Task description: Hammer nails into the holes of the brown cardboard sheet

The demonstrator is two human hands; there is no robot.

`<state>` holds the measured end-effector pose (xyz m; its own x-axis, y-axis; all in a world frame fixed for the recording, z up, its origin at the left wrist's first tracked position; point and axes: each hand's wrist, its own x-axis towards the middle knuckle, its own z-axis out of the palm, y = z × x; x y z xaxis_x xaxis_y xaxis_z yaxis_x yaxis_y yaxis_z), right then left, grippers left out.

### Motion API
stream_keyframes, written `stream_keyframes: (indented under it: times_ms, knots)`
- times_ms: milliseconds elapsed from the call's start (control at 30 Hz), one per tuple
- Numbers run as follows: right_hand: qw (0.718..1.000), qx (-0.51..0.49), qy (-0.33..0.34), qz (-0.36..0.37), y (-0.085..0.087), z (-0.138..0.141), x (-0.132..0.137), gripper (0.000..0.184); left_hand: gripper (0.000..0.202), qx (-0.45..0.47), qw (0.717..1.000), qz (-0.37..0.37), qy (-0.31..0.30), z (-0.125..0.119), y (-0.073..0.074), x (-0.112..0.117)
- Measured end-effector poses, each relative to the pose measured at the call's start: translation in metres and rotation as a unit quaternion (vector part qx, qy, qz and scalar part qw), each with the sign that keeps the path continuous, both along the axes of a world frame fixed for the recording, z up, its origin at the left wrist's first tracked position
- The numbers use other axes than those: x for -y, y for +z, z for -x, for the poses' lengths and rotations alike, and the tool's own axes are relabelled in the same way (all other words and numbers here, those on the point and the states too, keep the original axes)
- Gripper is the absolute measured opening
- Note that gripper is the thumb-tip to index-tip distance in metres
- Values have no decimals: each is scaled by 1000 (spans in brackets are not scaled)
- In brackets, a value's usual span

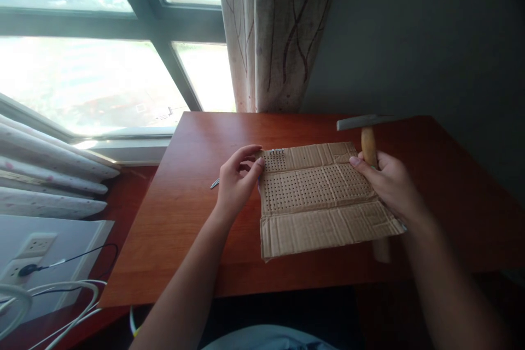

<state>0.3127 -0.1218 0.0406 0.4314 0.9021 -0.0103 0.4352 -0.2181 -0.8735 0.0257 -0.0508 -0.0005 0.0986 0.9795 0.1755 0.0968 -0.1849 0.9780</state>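
Observation:
A piece of corrugated cardboard point(320, 186), creased and punched with rows of small holes, is held tilted above the desk. My left hand point(238, 180) pinches its upper left corner between thumb and fingers. Close to that corner, a short row of silvery nail-like pieces point(277, 151) stands along the top edge. My right hand point(388, 178) grips a hammer point(369, 145) by its wooden handle, head up, with the thumb pressing on the cardboard's right edge. The handle's lower end shows below the cardboard. Beside my left hand is a thin metal pointed object point(215, 182), partly hidden.
The reddish-brown wooden desk point(184, 219) lies under both hands. Behind it are a window point(156, 27) and a patterned curtain point(283, 27). At lower left, a wall socket point(24, 262) has a plugged-in black cord, with white cables point(90, 290) near the desk's corner.

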Motion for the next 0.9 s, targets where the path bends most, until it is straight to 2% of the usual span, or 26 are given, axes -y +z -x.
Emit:
stream_keyframes:
  times_ms: [167, 467, 733, 900]
  knots:
    - [999, -37, 4, 10, -3, -5, 4, 35, 36, 23, 999, -30, -30, 0, 1, 3]
    - [998, -64, -8, 18, 2, -4, 10, 33, 38, 12, 999, -32, -19, 0, 0, 4]
    - [997, -75, 2, 11, -10, -2, 4, 40, 33, 9, 1000, 9, -28, -2, -4, -2]
    - [998, -62, 9, 5, -18, 0, 0, 41, 46, 35, 998, 46, -30, -2, -6, -4]
